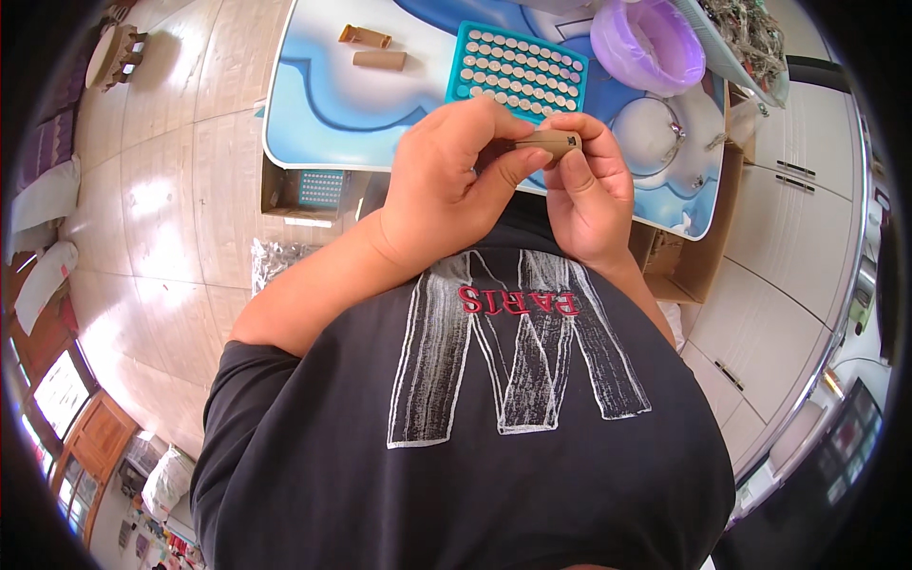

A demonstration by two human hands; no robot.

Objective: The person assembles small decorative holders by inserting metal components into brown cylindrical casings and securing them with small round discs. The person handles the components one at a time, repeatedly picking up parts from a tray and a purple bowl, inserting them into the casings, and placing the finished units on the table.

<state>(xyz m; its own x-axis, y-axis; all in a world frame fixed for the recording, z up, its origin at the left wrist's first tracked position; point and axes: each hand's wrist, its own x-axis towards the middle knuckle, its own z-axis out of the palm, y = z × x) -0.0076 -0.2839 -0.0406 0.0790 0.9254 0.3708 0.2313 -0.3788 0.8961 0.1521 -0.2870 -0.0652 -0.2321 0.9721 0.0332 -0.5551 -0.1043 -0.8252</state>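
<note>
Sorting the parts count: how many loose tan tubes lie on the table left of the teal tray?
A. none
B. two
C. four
B: two tan tubes lie on the table left of the teal tray; a third is held between the left hand and right hand.

The tube [549, 143] is tan, the tray [461, 66] teal with pale discs. The table [323, 95] swirls blue and white; the bowl [646, 43] is lilac. The shirt [456, 446] is dark grey.
</note>
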